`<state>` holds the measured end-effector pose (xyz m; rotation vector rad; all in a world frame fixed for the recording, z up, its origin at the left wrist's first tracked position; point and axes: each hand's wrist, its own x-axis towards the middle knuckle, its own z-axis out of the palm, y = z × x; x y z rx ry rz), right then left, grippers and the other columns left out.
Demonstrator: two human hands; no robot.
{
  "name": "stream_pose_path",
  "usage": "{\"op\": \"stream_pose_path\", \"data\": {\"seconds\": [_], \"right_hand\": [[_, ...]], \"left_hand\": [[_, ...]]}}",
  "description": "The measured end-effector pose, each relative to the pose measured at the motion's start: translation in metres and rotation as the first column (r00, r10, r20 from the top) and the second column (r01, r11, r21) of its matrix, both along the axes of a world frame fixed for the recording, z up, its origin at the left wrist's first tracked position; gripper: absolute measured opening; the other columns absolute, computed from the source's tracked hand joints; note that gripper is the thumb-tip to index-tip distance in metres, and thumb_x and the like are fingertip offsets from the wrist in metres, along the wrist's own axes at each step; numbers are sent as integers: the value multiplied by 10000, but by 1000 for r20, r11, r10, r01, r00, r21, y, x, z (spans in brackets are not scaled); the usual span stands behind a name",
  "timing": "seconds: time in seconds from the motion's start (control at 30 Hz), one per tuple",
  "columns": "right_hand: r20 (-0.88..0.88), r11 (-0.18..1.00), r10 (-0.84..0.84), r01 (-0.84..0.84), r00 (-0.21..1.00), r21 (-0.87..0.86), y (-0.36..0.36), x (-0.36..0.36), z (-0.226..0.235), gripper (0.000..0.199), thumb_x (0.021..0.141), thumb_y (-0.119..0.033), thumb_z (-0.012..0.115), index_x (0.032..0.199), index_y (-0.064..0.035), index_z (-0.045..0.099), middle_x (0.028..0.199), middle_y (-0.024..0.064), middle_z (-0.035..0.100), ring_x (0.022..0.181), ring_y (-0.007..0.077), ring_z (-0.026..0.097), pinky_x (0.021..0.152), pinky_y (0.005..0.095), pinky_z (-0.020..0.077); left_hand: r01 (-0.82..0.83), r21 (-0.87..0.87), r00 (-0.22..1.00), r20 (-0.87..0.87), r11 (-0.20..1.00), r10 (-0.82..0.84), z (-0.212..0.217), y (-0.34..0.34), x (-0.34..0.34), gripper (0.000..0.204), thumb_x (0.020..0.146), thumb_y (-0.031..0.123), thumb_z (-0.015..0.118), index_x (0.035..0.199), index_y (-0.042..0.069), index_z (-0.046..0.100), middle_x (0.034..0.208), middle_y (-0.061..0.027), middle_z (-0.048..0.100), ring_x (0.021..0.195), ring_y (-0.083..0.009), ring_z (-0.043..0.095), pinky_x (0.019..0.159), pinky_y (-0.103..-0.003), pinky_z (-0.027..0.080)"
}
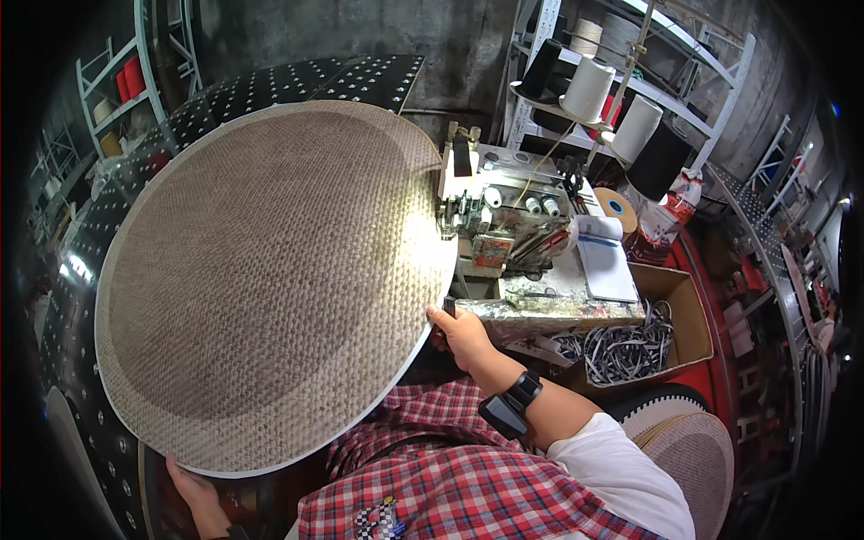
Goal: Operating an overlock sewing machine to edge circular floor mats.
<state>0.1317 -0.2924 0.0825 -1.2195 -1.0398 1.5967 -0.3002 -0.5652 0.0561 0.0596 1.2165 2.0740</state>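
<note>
A large round woven mat, beige-brown with a darker disc-shaped area and a pale bound edge, fills the left and middle of the view. My right hand pinches its right edge, thumb on top and the other fingers mostly hidden. At the near left edge my left hand holds the rim from below, its fingers partly hidden under the mat. The mat's far right edge meets an industrial sewing machine, whose lamp lights that part brightly. Whether the edge lies under the presser foot cannot be made out.
Thread cones stand above the machine. A notepad and small scissors lie on its table. Below, a cardboard box holds tangled grey-and-black strips. More round mats are stacked at my right. A black studded table extends beneath and behind the mat.
</note>
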Motion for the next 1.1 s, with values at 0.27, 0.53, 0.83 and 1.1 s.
{"op": "stream_pose_path", "data": {"seconds": [0.27,0.53,0.83,1.1], "right_hand": [[23,1000,12,-12,1000,-2,-44,-20,13,281,803,-316,549,761,-40,518,629,27,510,527,104,470,484,235,386],[22,999,43,-42,999,-25,-72,-33,23,252,814,-300,539,771,-52,526,630,16,513,528,103,473,478,229,382],[-21,995,-96,96,995,-22,-73,-39,39,172,789,-233,560,767,-65,529,630,1,515,491,88,450,454,217,372],[-104,980,-194,197,975,20,-103,-66,47,207,806,-261,548,776,-57,542,658,-4,524,513,76,443,451,216,362]], "left_hand": [[140,-87,969,-192,986,-154,0,-42,22,402,793,258,500,1080,-14,431,1094,-119,475,1038,-221,440,897,-325,333],[274,-202,923,-221,940,-316,11,-70,64,333,814,240,471,1034,-7,427,974,-103,532,782,-179,547,567,-271,435],[-64,-87,996,-62,994,59,56,-95,-41,543,799,332,454,1198,-21,351,1199,-140,420,1089,-272,419,935,-388,312],[-11,-209,990,-138,978,-19,45,-137,-30,569,772,277,546,1199,-29,327,1201,-134,394,1084,-270,410,925,-366,319]]}}
